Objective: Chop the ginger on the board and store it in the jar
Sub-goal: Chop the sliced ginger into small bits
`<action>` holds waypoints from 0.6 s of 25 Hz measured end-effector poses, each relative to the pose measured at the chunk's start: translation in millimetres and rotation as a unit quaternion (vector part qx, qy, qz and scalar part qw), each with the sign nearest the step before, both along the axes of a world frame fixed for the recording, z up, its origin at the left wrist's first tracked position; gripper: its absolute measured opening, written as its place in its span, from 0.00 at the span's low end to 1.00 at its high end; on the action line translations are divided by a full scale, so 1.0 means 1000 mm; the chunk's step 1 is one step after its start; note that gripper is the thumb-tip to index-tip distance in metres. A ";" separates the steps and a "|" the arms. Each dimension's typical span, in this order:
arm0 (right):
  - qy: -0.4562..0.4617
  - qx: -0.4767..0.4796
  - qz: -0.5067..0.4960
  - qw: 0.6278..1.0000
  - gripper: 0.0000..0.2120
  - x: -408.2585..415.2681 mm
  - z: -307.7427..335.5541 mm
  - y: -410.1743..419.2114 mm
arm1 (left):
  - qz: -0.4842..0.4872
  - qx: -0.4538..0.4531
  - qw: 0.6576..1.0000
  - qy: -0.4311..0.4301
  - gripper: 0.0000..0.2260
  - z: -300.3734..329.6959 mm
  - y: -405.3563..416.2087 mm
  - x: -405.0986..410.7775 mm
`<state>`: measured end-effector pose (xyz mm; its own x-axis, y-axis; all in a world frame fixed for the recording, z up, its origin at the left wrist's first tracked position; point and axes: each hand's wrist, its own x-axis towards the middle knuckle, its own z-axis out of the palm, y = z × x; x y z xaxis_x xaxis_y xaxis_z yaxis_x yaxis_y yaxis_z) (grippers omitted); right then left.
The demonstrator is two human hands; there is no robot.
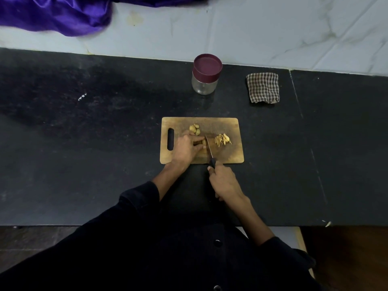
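A wooden cutting board [228,127] lies on the black counter. My left hand [188,149] holds a piece of ginger [202,142] down on the board with curled fingers. My right hand [224,181] grips the black handle of a knife [209,149], whose blade stands against the held ginger. A heap of cut ginger strips [223,140] lies right of the blade. A whole ginger lump [194,129] sits just beyond my left hand. The glass jar [206,74] with a maroon lid on stands behind the board.
A folded checked cloth [263,87] lies at the back right of the counter [84,143]. Purple fabric [58,15] lies on the pale tiled ledge at the far left. The counter's front edge runs just below my forearms.
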<state>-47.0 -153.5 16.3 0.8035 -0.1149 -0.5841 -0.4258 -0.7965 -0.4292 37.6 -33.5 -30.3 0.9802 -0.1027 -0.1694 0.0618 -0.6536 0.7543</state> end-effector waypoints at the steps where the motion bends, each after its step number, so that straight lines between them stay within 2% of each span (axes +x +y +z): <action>1: 0.000 -0.003 0.003 1.000 0.15 0.002 0.001 0.001 | 0.002 0.002 1.000 0.000 0.17 -0.001 0.000 0.000; 6: 0.019 -0.031 0.015 0.999 0.13 0.008 0.003 0.002 | 0.002 0.009 1.000 0.000 0.17 -0.005 0.000 0.002; 12: 0.106 -0.066 -0.004 0.992 0.15 0.029 0.015 0.008 | -0.004 0.010 1.000 -0.010 0.17 -0.010 0.000 0.004; 15: 0.094 -0.063 0.004 0.994 0.16 0.020 0.005 0.009 | 0.003 0.011 1.000 -0.010 0.17 -0.010 -0.001 0.005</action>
<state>-27.3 -144.2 21.4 0.6834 -0.1908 -0.7047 -0.4825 -0.8424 -0.2399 42.2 -34.3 -40.0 0.9839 -0.0924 -0.1528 0.0521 -0.6700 0.7405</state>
